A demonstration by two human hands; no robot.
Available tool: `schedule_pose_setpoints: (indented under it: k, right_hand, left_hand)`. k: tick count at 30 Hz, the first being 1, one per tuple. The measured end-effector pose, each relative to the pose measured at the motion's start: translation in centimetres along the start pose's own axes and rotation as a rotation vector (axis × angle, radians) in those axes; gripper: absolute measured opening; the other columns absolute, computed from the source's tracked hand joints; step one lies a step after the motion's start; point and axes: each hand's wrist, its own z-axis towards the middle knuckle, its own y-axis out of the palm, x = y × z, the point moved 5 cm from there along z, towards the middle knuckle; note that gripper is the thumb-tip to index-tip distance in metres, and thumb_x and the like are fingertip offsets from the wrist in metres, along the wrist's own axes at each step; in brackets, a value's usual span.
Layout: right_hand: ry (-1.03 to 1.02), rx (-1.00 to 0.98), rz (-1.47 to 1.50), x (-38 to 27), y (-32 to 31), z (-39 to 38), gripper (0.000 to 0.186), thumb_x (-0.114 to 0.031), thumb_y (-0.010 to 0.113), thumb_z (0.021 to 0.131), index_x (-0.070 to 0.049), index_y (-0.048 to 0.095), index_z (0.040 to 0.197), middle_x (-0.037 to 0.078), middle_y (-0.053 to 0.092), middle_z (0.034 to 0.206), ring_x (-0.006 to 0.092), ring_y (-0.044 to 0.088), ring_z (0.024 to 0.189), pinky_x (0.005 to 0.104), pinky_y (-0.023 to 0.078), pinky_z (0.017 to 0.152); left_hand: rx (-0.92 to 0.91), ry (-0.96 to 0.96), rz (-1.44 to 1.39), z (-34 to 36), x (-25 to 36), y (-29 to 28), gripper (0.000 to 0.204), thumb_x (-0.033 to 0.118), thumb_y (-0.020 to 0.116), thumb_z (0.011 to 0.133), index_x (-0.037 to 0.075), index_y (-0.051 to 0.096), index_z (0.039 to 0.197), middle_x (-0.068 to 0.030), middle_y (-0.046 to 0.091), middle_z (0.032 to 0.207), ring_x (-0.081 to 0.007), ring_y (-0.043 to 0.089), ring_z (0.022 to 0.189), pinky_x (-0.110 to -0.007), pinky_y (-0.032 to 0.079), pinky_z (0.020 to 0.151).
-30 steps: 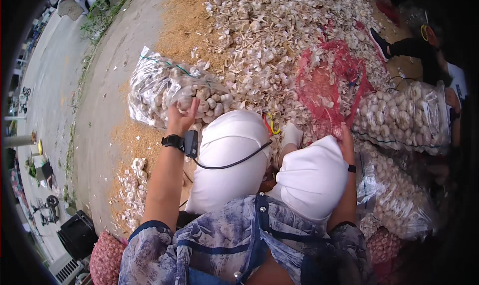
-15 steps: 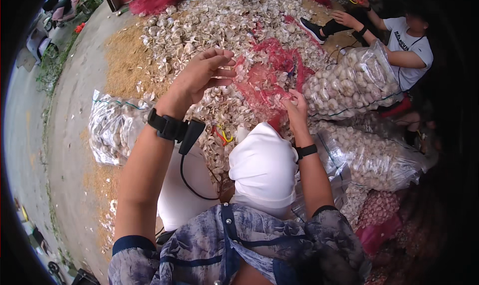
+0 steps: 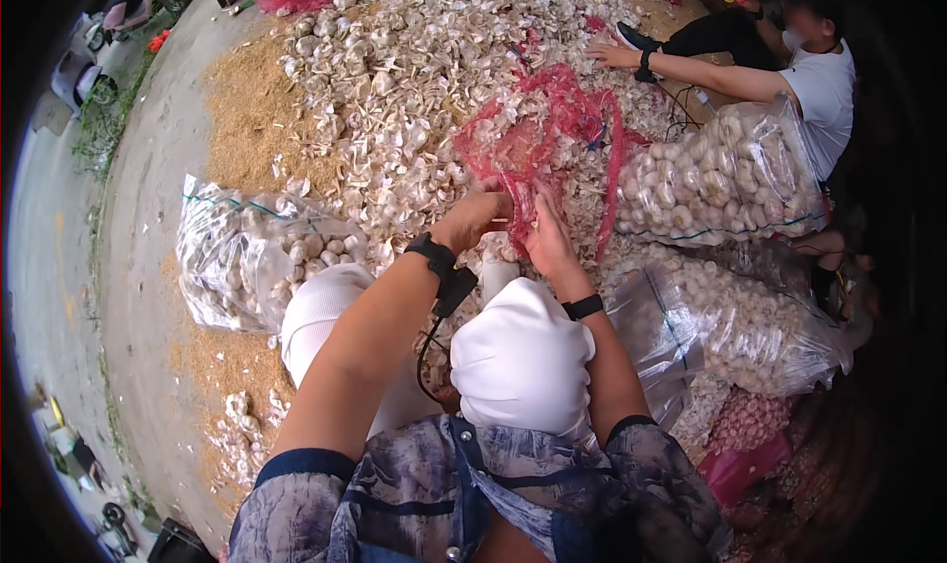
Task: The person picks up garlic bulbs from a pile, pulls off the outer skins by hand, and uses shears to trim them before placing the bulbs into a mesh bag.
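Note:
A red mesh bag (image 3: 552,109) lies on the heap of garlic and loose skins in front of me, with white skins caught in its netting. Its near end narrows into a gathered strand between my hands. On one side my left hand (image 3: 478,215) is closed on the strand, its fingertips partly hidden behind the netting. My right hand (image 3: 550,236) presses the strand from the other side, fingers together and pointing away from me. Both hands are just beyond my knee, covered in white cloth (image 3: 521,351).
Clear plastic bags of garlic stand at the left (image 3: 237,252) and right (image 3: 715,174), with another bag (image 3: 755,316) lower right. Beyond the right bags sits a co-worker (image 3: 829,95), one arm stretched toward the heap. Tan husks (image 3: 252,114) border the concrete.
My left hand has come down and right from the air to the mesh bag. The bag's near end is now bunched between both hands. The co-worker's arm has stretched out toward the heap.

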Motion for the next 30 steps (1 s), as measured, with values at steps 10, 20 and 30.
schedule_pose_setpoints:
  k: [10,20,30]
  right_hand:
    - [0.037,-0.117,-0.51,1.8,2.5,2.7,0.054,-0.023,0.068,0.092,0.003,0.046,0.134,0.009,0.062,0.117,0.0144,0.059,0.104,0.0281,0.048,0.089]
    - [-0.176,-0.301,-1.007,2.2,4.1,2.5,0.035,-0.022,0.067,0.09,0.003,0.063,0.113,0.012,0.068,0.105,0.0184,0.064,0.095,0.0305,0.05,0.085]
    - [-0.027,0.047,0.267,0.8,-0.9,3.1,0.012,-0.012,0.062,0.094,-0.008,0.065,0.105,-0.006,0.059,0.085,0.002,0.052,0.073,0.0169,0.041,0.066]
  left_hand:
    - [0.273,-0.078,0.352,-3.8,2.5,-5.1,0.021,0.012,0.073,0.08,0.007,0.062,0.098,-0.0026,0.066,0.078,-0.0118,0.063,0.066,-0.025,0.052,0.06]
    - [0.223,-0.299,0.295,-4.1,0.7,-8.4,0.013,0.013,0.077,0.078,0.01,0.066,0.083,0.0023,0.063,0.069,-0.0092,0.059,0.056,-0.023,0.054,0.055]
    - [0.299,-0.272,-0.269,-4.0,-0.2,-6.0,0.014,0.021,0.067,0.092,0.009,0.062,0.097,-0.0036,0.067,0.084,-0.0162,0.067,0.076,-0.027,0.059,0.071]
